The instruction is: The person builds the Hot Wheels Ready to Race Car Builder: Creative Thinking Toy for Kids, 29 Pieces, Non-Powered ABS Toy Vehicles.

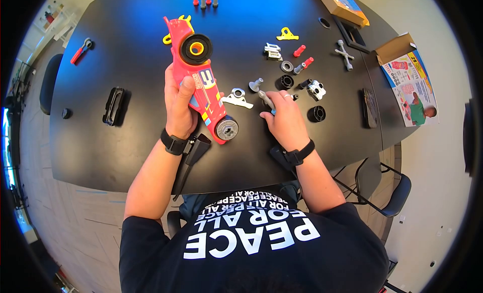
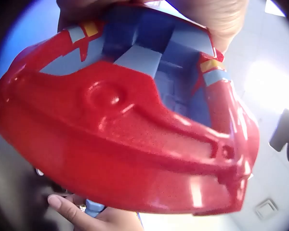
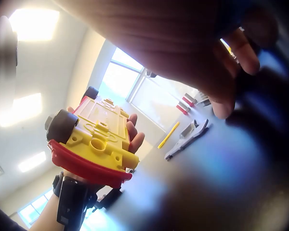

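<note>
My left hand [image 1: 181, 101] grips a red toy car [image 1: 205, 94] round its side, raised over the table. A black wheel with a yellow hub [image 1: 196, 49] is at its upper end and a grey-faced wheel [image 1: 227, 128] at its lower end. In the left wrist view the car's red body [image 2: 111, 134] fills the frame; the right wrist view shows its yellow underside [image 3: 103, 130]. Low at the table, my right hand [image 1: 288, 119] holds a grey-and-blue tool [image 1: 265, 98] between thumb and fingers, its far end partly covered by the hand.
A silver piece [image 1: 237, 98] and a grey peg [image 1: 256, 84] lie between the hands. Beyond the right hand are black rims [image 1: 317, 114], an engine-like part [image 1: 316, 90] and red pegs [image 1: 299, 51]. A black tray [image 1: 114, 106] is at left, an illustrated box [image 1: 410, 86] at right.
</note>
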Demonstrator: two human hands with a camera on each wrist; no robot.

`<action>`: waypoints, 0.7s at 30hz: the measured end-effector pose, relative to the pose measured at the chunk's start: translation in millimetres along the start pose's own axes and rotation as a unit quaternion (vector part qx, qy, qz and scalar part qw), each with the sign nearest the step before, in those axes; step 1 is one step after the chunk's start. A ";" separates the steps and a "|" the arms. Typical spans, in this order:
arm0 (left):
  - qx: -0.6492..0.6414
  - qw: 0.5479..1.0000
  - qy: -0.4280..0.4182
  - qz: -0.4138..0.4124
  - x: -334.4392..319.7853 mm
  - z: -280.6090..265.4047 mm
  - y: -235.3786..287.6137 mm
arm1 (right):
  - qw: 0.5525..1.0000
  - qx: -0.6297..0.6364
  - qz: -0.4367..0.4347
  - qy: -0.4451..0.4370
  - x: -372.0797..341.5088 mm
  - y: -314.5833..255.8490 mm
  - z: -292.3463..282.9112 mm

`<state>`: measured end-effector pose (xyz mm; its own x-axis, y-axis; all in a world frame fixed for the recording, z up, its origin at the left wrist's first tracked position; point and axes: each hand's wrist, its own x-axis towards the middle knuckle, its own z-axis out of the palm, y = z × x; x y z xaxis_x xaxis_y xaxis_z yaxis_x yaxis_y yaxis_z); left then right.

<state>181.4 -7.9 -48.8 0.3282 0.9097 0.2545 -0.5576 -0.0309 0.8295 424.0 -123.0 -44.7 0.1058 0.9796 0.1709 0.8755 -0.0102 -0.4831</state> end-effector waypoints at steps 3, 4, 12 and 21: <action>0.007 1.000 -0.008 -0.001 -1.5 -1.0 2.2 | 1.000 -0.006 0.011 -0.029 -2.7 0.8 0.6; 0.003 1.000 -0.008 -0.003 -1.9 -0.6 3.2 | 1.000 -0.005 0.010 -0.029 -4.2 -1.1 -1.2; -0.019 0.999 0.010 -0.048 -1.4 3.8 8.9 | 0.984 0.167 -0.041 0.042 -15.9 -1.3 -10.7; 0.031 0.999 0.019 -0.012 -3.8 17.2 2.8 | 0.873 0.488 0.000 -0.004 -1.4 -61.5 -67.3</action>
<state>191.7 -18.6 -38.9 0.3104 0.9257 0.2163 -0.5012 -0.0340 0.8646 401.8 -137.3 42.5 0.0989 0.9810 0.1670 0.0570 0.1620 -0.9851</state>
